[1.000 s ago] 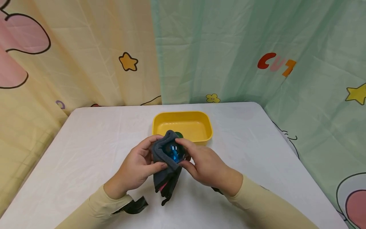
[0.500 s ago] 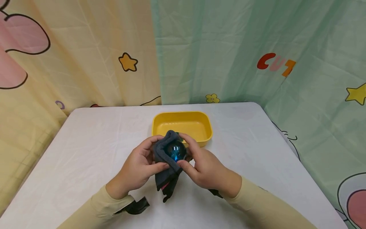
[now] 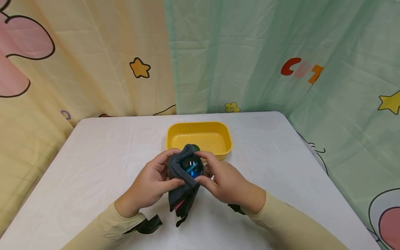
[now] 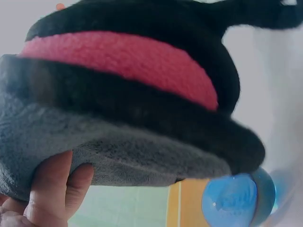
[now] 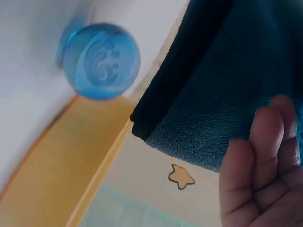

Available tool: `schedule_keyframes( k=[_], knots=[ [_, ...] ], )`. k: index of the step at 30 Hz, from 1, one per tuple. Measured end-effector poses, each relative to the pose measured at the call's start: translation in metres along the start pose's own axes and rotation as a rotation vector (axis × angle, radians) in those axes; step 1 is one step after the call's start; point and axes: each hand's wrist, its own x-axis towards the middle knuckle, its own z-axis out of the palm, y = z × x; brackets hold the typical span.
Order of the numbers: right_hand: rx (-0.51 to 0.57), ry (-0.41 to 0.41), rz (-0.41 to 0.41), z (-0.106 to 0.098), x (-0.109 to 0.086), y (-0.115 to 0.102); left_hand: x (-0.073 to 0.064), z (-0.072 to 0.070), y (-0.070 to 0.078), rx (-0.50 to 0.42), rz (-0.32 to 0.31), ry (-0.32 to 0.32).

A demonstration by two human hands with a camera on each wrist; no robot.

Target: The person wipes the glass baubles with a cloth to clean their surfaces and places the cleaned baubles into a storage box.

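Note:
My left hand (image 3: 148,184) grips a folded grey cloth (image 3: 175,191) with black edging and a pinkish-red layer, thumb on the near side. Against the cloth sits a shiny, see-through dark blue ball (image 3: 192,166). On the ball's right, my right hand (image 3: 226,178) holds it between thumb and forefinger. In the right wrist view, fingers (image 5: 267,137) lie beside the cloth, and most of the held ball is hidden. The left wrist view shows fingertips (image 4: 52,184) against the grey cloth; the thumb is out of sight there.
A yellow plastic basin (image 3: 200,124) stands on the white-covered table (image 3: 125,146), beyond the hands. A second blue ball (image 5: 102,61) with a raised pattern shows by the basin in the right wrist view. Printed curtains (image 3: 218,59) hang behind the table.
Cloth and ball shift slightly in both hands. Half a second ago the right forefinger was lifted toward the ball's far side; now it rests lower on the ball. The basin has stayed put.

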Motion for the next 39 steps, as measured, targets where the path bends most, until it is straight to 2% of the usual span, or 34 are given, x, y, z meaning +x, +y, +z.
schedule_keyframes(
  k=[3,6,12,18,21,24,29,32,36,39],
  knots=[
    [0.166,-0.027,0.091,0.0002,0.0018,-0.0009,-0.0001,0.0009,-0.0002,0.005,-0.025,0.002],
    [0.193,-0.013,0.096,0.0019,0.0028,-0.0017,0.0003,0.0012,-0.0011,0.008,-0.025,0.015],
    [0.032,0.019,-0.002,0.0018,0.0015,-0.0044,0.0015,-0.0019,-0.0008,-0.002,0.018,0.045],
    [-0.179,0.033,-0.064,0.0000,0.0011,-0.0053,0.0012,-0.0028,0.0024,-0.026,0.004,0.027],
    [-0.230,0.055,-0.090,-0.0003,0.0001,-0.0041,0.0013,-0.0024,0.0037,-0.032,0.001,0.013],
    [-0.132,0.034,-0.070,-0.0011,-0.0008,-0.0039,0.0013,-0.0017,0.0049,-0.045,-0.006,0.001],
    [0.243,-0.014,0.076,-0.0031,0.0008,-0.0053,0.0015,0.0009,0.0057,-0.057,-0.026,-0.013],
    [0.336,-0.009,0.117,-0.0031,0.0023,-0.0058,0.0022,0.0021,0.0056,-0.050,-0.028,-0.005],
    [0.244,-0.004,0.061,-0.0030,0.0011,-0.0075,0.0026,0.0012,0.0058,-0.030,-0.017,0.024],
    [0.071,0.012,-0.021,-0.0033,0.0004,-0.0094,0.0023,-0.0015,0.0059,-0.030,-0.008,0.041]
  ],
)
